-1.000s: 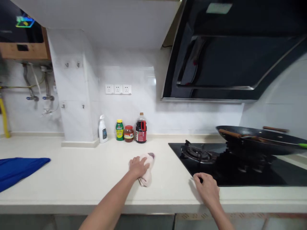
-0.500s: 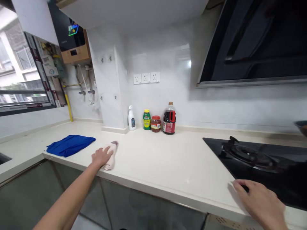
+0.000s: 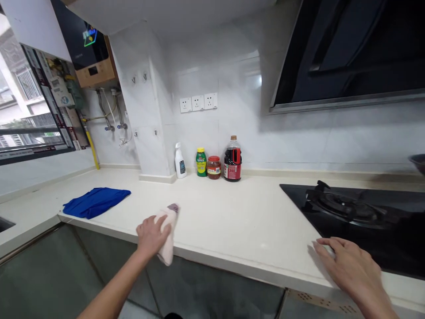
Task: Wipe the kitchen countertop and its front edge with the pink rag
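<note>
My left hand [image 3: 153, 235] is closed on a pale pink cloth [image 3: 170, 221] with a dark patch at its far end. The cloth lies at the counter's front edge, and its near end hangs over the front. My right hand [image 3: 353, 266] is at the front edge beside the black gas stove [image 3: 398, 257]. It holds nothing that I can see; its fingers are loosely bent, with a gap between thumb and forefinger. A blue cloth [image 3: 96, 201] lies spread on the white counter [image 3: 232, 217], left of my left hand.
Along the back wall stand a white spray bottle [image 3: 180, 161], a green and yellow bottle [image 3: 201, 163], a red-lidded jar [image 3: 214, 168] and a large dark bottle [image 3: 233, 161]. A black range hood [image 3: 358, 57] hangs above the stove. A sink edge [image 3: 5, 223] shows at far left.
My left hand has moved right and nearer along the counter with the pink cloth, which now hangs over the edge. My right hand stays by the stove. The view has shifted slightly.
</note>
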Available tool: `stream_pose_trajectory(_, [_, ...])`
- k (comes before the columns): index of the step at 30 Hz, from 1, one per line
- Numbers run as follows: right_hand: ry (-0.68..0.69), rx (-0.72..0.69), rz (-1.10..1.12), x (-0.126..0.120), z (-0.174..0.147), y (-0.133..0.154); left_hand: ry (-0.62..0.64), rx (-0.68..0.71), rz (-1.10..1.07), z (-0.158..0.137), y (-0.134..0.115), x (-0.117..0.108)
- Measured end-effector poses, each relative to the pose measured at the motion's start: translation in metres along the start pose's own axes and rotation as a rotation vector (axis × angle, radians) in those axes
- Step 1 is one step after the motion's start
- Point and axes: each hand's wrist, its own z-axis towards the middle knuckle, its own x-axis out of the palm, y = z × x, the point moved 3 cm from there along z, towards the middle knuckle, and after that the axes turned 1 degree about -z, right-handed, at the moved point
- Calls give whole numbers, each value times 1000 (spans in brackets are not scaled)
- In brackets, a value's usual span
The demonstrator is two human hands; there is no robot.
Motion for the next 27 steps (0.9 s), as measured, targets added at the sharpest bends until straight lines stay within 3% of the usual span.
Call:
stream_pose_trajectory(4, [1,-20,-36,-2,-2,1,-67,288,-186,-32,-98,6])
stream_pose_trajectory(8, [28,12,-69,-3,-1,1,-49,532,-335,-64,-188,11])
stream_pose_trajectory(11, [42,25,-94,-4,-1,3,-11,684,-392,-87,-238,13])
stream_pose_trajectory(14, [53,25,-112,-6,0,2,-16,801,-403,-104,-269,14])
stream_pose_trajectory(17, [71,5,-109,-6,1,-1,-69,884,-380,-112,-276,19])
stream_pose_trajectory(20, [89,-6,-85,-6,3,-7,-181,958,-366,-112,-260,27])
stream_pose_trajectory(23, [77,5,-61,-7,5,-11,-271,975,-355,-106,-220,40])
stream_pose_trajectory(27, [69,-16,-40,-2,9,-18,-280,909,-328,-85,-143,57])
